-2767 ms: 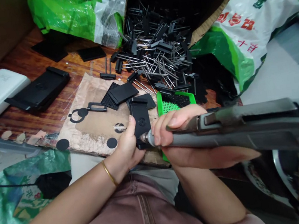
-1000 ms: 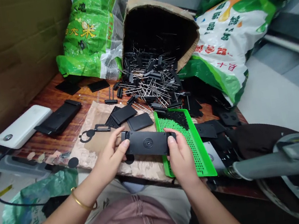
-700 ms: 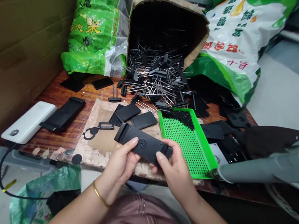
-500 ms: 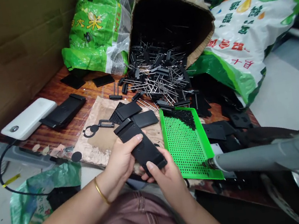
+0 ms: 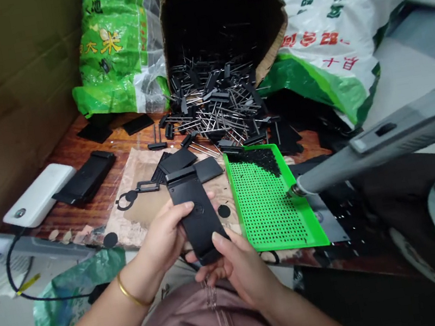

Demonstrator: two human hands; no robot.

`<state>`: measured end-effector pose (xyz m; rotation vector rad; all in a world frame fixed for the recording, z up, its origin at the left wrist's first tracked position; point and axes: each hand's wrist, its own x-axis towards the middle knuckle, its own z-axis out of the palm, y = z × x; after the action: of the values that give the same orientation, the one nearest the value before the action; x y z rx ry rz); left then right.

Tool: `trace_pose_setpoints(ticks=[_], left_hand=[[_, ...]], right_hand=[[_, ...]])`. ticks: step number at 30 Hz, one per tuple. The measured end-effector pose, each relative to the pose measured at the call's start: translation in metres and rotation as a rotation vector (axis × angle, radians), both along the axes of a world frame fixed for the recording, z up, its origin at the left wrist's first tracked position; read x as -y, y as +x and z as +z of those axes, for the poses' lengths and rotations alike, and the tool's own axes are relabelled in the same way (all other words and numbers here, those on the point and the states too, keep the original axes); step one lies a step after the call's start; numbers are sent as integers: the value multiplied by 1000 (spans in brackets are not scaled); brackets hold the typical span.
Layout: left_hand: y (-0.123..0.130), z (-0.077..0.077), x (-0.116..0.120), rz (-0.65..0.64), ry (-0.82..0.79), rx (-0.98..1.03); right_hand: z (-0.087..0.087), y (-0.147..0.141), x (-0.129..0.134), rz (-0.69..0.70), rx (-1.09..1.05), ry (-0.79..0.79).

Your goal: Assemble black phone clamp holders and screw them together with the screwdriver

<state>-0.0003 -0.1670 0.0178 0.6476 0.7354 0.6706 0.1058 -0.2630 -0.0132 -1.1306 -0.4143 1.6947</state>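
Between my hands is a black plastic clamp-like holder [image 5: 198,215], long and flat with a raised lip at its far end. My left hand [image 5: 170,228] grips its left side, thumb on the upper face. At the near right corner my right hand [image 5: 235,262] pinches it, thumb on top; its other fingers are partly hidden below. Beyond it, several flat black plates [image 5: 178,161] and a small black rectangular frame [image 5: 147,185] lie on a worn cardboard sheet [image 5: 128,226]. A similar black holder [image 5: 86,177] rests at the left, touching a white power bank [image 5: 39,195].
A green perforated tray [image 5: 274,209] with small black screws stands right of my hands. A grey electric screwdriver [image 5: 383,139] points over it. Behind, a tipped cardboard box [image 5: 278,26] spills black parts with metal rods [image 5: 217,108]. Green bag [image 5: 113,53] and white-green bag [image 5: 328,29] flank it.
The holder has turned more upright in view, its far end pointing more straight ahead. My right fingers have loosened somewhat beneath it. The view has shifted, and the screwdriver appears tilted upward to the right.
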Motion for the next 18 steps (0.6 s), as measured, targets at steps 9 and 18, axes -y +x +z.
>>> trace_pose_setpoints(ticks=[9, 18], left_hand=[[5, -23, -1, -206, -119, 176], [6, -18, 9, -201, -78, 147]], right_hand=[[5, 17, 7, 49, 509, 60], [5, 11, 10, -32, 79, -32]])
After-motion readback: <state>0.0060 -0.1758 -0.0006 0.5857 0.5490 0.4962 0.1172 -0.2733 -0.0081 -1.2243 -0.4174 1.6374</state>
